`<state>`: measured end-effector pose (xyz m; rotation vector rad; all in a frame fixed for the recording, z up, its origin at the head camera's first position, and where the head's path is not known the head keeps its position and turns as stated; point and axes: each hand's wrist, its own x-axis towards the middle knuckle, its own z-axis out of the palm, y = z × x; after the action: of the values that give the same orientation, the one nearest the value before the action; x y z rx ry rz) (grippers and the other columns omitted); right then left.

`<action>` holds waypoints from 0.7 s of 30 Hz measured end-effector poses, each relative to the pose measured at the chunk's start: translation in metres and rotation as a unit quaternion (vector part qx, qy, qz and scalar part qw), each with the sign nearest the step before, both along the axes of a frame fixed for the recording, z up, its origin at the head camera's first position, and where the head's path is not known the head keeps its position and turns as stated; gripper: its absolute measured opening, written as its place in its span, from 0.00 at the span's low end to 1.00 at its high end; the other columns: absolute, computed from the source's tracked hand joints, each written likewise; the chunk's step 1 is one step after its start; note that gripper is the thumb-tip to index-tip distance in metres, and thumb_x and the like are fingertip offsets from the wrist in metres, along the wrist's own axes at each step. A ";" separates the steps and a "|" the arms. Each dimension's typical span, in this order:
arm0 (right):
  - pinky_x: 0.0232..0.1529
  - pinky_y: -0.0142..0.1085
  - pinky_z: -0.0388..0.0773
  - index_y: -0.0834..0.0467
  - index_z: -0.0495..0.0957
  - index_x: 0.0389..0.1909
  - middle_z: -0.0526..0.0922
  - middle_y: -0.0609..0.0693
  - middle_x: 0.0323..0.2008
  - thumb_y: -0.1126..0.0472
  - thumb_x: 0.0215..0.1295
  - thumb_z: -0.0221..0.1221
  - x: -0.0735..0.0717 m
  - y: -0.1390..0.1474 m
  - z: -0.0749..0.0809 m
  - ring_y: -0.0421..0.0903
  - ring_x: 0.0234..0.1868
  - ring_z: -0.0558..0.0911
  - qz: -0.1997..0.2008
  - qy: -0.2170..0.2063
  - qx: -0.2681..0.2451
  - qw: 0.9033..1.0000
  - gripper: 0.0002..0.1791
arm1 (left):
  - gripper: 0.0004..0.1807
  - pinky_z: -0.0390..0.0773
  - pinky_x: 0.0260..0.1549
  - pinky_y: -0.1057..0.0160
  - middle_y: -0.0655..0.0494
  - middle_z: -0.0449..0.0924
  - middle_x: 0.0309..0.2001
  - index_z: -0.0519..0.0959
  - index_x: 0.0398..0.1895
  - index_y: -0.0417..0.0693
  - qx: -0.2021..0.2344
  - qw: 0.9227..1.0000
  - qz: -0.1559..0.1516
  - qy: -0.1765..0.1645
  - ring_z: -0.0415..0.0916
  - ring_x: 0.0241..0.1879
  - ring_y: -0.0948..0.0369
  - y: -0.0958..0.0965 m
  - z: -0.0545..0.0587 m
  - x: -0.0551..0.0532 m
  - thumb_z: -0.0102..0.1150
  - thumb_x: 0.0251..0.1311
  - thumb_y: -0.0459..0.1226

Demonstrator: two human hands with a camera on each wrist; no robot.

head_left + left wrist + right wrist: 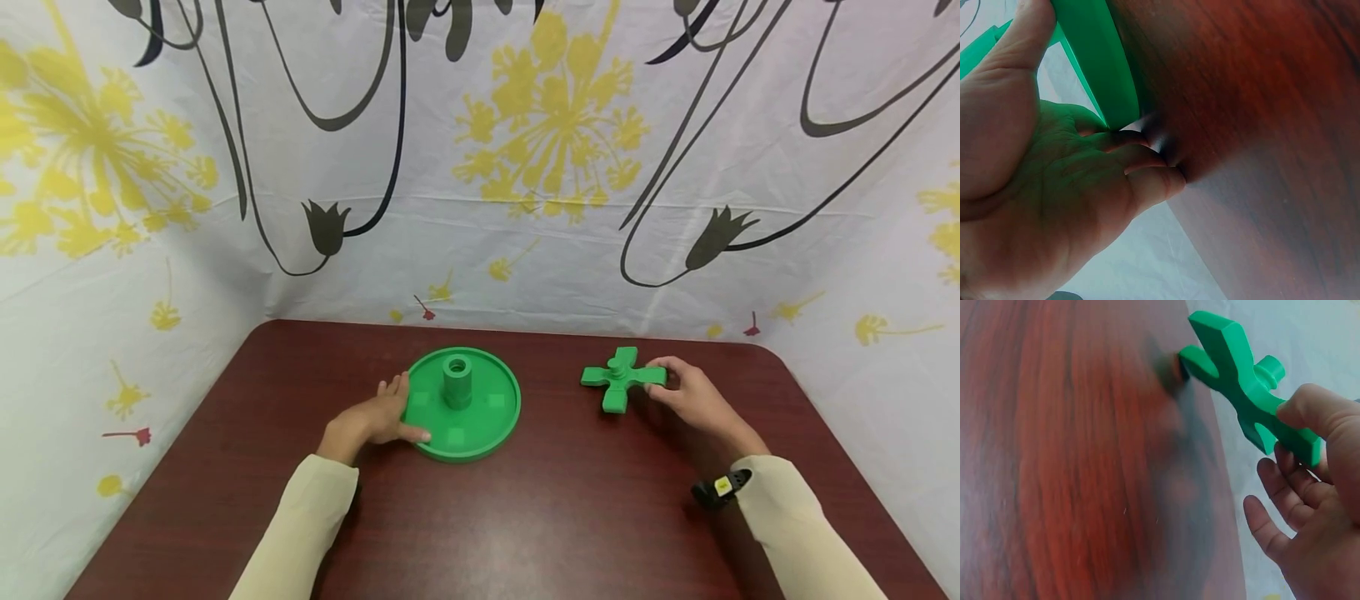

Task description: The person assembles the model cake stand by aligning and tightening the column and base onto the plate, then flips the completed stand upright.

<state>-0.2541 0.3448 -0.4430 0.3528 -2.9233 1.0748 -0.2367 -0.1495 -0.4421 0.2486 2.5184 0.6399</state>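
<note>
A round green disc base [491,433] with a raised rim and a hollow upright post at its centre sits on the table. My left hand [375,419] holds its left edge, thumb over the rim and fingers along the outer side. In the left wrist view, the green rim [1100,69] lies between thumb and fingers. To the right, my right hand [696,398] pinches one arm of a green cross-shaped piece [617,379] between thumb and fingers. The right wrist view shows this cross [1241,381] tilted, its short round knob facing away from the table; the other fingers are spread.
Both pieces are over a dark reddish-brown wooden table [555,517] with rounded far corners. A white cloth [480,275] printed with yellow and grey flowers hangs behind and at the sides. A black band [720,490] with a yellow mark is at the right sleeve's cuff.
</note>
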 end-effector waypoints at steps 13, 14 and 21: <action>0.38 0.20 0.75 0.69 0.73 0.57 0.80 0.64 0.47 0.64 0.69 0.61 -0.002 -0.026 0.004 0.24 0.41 0.76 -0.012 0.069 -0.094 0.993 0.19 | 0.64 0.50 0.71 0.39 0.38 0.31 0.79 0.29 0.78 0.39 -0.002 1.000 0.003 0.000 0.28 0.78 0.41 0.000 0.002 0.002 0.66 0.60 0.54; 0.39 0.19 0.75 0.70 0.73 0.57 0.80 0.64 0.47 0.64 0.69 0.61 -0.003 -0.028 0.004 0.23 0.41 0.76 -0.016 0.071 -0.101 0.992 0.19 | 0.63 0.51 0.71 0.39 0.39 0.31 0.80 0.29 0.79 0.39 -0.003 1.000 0.003 0.000 0.28 0.78 0.41 0.000 0.002 0.003 0.66 0.60 0.54; 0.55 0.38 0.78 0.70 0.71 0.60 0.77 0.66 0.55 0.61 0.72 0.58 -0.005 -0.047 0.005 0.47 0.55 0.79 -0.044 0.075 -0.096 0.992 0.22 | 0.63 0.51 0.71 0.39 0.40 0.31 0.80 0.29 0.79 0.40 -0.003 1.000 0.006 -0.006 0.28 0.78 0.42 0.000 0.003 0.003 0.66 0.60 0.54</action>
<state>-0.2595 0.2973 -0.4382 0.2830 -2.6506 1.2461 -0.2338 -0.1491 -0.4390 0.2259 2.5124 0.6364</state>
